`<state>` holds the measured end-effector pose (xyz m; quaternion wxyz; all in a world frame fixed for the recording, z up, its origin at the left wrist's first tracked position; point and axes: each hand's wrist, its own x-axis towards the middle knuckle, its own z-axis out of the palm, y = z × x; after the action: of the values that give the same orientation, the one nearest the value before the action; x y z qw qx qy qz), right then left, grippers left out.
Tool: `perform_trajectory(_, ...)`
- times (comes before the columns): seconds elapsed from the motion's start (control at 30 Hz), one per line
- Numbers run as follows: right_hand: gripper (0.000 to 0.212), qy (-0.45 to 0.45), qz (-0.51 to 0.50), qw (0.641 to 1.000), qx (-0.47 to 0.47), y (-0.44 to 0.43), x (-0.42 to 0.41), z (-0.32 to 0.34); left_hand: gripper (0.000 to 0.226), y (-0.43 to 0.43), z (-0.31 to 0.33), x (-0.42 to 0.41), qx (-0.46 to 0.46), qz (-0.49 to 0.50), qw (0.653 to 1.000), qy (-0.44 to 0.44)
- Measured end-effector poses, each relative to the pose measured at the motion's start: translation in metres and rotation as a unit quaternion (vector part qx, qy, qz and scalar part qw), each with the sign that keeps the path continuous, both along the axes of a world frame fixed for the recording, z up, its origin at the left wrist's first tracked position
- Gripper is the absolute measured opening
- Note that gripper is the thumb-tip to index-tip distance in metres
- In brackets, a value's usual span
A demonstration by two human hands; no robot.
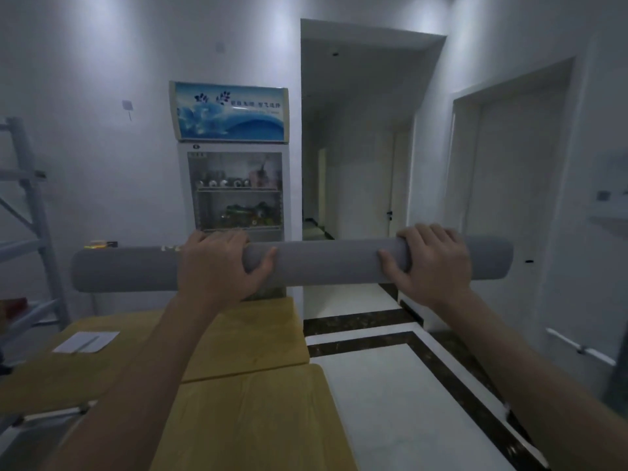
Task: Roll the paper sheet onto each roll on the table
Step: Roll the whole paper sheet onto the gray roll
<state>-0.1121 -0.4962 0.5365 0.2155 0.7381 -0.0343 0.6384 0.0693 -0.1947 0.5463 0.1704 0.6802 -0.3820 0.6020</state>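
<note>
Above the far end of the yellow wooden tables [258, 338], I held the grey roll [326, 263] level in the air, out in front of me on straight arms. My left hand [217, 266] gripped it left of its middle, fingers curled over the top and thumb hooked round the near side. My right hand [435, 263] gripped it nearer the right end in the same way, its thumb pointing inward along the roll. Both ends stuck out past my hands, the left end further than the right. The roll touched nothing but my hands.

On the far table lay a flat white sheet [86, 341], close to the left edge and well apart from the roll. Behind the roll stood a glass-door fridge [234, 158] with a blue sign on top; the goods on its shelves were too blurred to tell apart. A grey metal rack [30, 212] stood by the left wall. Right of the fridge an open doorway [356, 147] showed a dim corridor, and a closed white door [509, 185] stood further right. The floor [390, 402] was pale tile with dark border strips.
</note>
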Motion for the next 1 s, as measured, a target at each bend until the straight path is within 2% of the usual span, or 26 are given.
perform_trajectory(0.2, 0.053, -0.007, -0.05, 0.999, -0.005, -0.011, -0.014, -0.001, 0.05, -0.026, -0.001, 0.01, -0.004, -0.052, 0.999, -0.003)
perform_trajectory(0.43, 0.054, 0.006, -0.135, 0.991, -0.004, -0.014, -0.054, -0.002, 0.06, -0.077, -0.007, 0.024, 0.012, -0.158, 0.986, 0.043)
perform_trajectory(0.57, 0.051, 0.015, -0.195, 0.981, -0.003, -0.021, -0.094, -0.006, 0.058, -0.124, -0.018, 0.017, 0.012, -0.227, 0.973, 0.046)
perform_trajectory(0.83, 0.049, 0.011, -0.341, 0.94, -0.007, -0.057, -0.215, -0.01, 0.059, -0.253, -0.028, -0.063, 0.032, -0.344, 0.936, 0.072)
perform_trajectory(1.0, 0.056, 0.012, -0.402, 0.915, 0.038, -0.091, -0.312, -0.022, 0.06, -0.346, -0.032, -0.148, 0.048, -0.433, 0.898, 0.062)
